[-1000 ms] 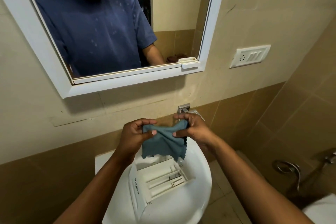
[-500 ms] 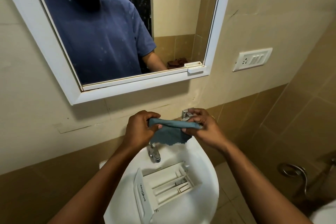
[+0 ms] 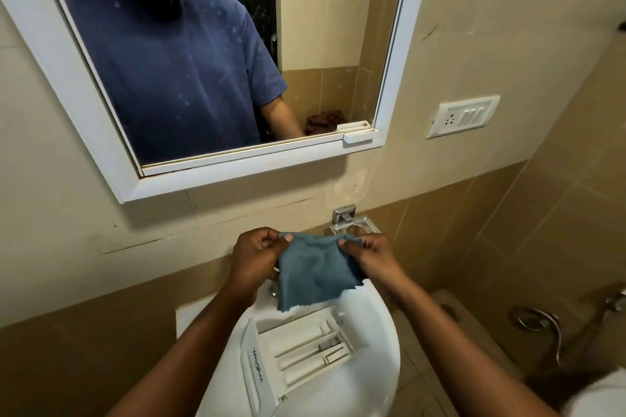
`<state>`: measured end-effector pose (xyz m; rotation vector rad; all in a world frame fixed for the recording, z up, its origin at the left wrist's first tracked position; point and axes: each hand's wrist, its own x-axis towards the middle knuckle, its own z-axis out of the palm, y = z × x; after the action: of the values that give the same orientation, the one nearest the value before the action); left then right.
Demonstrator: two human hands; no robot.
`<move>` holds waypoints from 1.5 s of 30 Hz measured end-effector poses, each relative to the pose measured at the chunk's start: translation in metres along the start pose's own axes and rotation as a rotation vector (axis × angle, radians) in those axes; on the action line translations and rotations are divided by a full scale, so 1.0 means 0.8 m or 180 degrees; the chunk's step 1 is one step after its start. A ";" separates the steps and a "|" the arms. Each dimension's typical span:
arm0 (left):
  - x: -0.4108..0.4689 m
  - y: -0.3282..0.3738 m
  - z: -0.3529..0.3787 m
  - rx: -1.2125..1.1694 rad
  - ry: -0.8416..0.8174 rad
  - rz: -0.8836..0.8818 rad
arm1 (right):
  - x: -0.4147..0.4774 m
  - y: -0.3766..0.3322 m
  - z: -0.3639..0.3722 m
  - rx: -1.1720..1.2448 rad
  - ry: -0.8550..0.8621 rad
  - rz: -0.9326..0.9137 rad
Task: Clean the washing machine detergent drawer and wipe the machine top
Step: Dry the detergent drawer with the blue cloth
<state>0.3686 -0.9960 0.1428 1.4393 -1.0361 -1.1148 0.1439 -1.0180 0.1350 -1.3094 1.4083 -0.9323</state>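
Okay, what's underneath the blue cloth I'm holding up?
Below the cloth, held by the left hand and right hand, the detergent drawer lies in the white sink. The cloth covers most of the tap, so only a sliver shows.

Blue cloth (image 3: 315, 276) is opening out again. 0.5 s ago it was bunched into a thin band btwn the hands; now it's hanging flat toward 6 o'clock, w/ its lower edge just above the drawer (image 3: 298, 349). L hand (image 3: 255, 256) & R hand (image 3: 374, 257) are pinching its top corners at 10 and 2 o'clock. It's covering most of the tap (image 3: 272, 289).
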 end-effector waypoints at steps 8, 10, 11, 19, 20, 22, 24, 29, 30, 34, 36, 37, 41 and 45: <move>-0.027 0.005 0.046 0.1028 0.0531 0.0630 | -0.006 0.004 0.037 0.0473 -0.0047 0.0186; -0.038 0.007 0.056 0.0909 0.0046 0.0654 | -0.006 0.001 0.036 0.0853 -0.0203 0.0400; -0.044 0.010 0.058 0.0837 -0.0250 0.0658 | -0.004 0.000 0.034 0.0963 -0.0343 0.0462; -0.024 0.015 0.014 0.0150 0.0418 0.0602 | -0.001 -0.007 0.008 0.2197 -0.1105 0.0411; -0.022 0.013 0.013 0.0217 0.0206 0.0527 | -0.003 -0.012 0.006 0.2148 -0.1245 0.0302; -0.024 0.002 0.020 0.0272 -0.0420 0.0320 | 0.004 -0.011 0.003 0.1998 -0.1262 0.0108; -0.032 -0.011 0.028 0.0333 -0.0827 0.0174 | 0.010 -0.018 0.003 0.1854 -0.0992 0.0021; -0.019 -0.034 0.012 0.1044 -0.1474 -0.0318 | 0.019 -0.017 -0.002 0.1887 -0.0680 0.0039; -0.014 -0.036 0.006 0.1080 -0.1553 -0.0425 | 0.021 -0.013 -0.003 0.1767 -0.0630 0.0070; -0.003 -0.028 0.002 0.0508 -0.1608 -0.0481 | 0.012 0.001 -0.006 0.1495 -0.0635 0.0233; -0.005 -0.030 0.015 -0.0236 -0.1809 -0.0557 | 0.008 0.008 -0.004 0.1432 -0.0779 0.0204; -0.007 -0.034 0.022 -0.0491 -0.1894 -0.0624 | 0.007 0.014 -0.005 0.1433 -0.0802 0.0170; -0.008 -0.055 0.043 -0.0872 -0.1741 -0.0831 | 0.004 0.029 -0.032 0.1083 -0.0576 0.0033; 0.005 -0.068 0.066 -0.0221 -0.1374 -0.0440 | 0.003 0.058 -0.077 -0.0021 -0.0518 -0.0092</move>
<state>0.3205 -1.0032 0.0844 1.2568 -1.1917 -1.5934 0.0727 -1.0192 0.1055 -1.3818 1.2710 -0.8212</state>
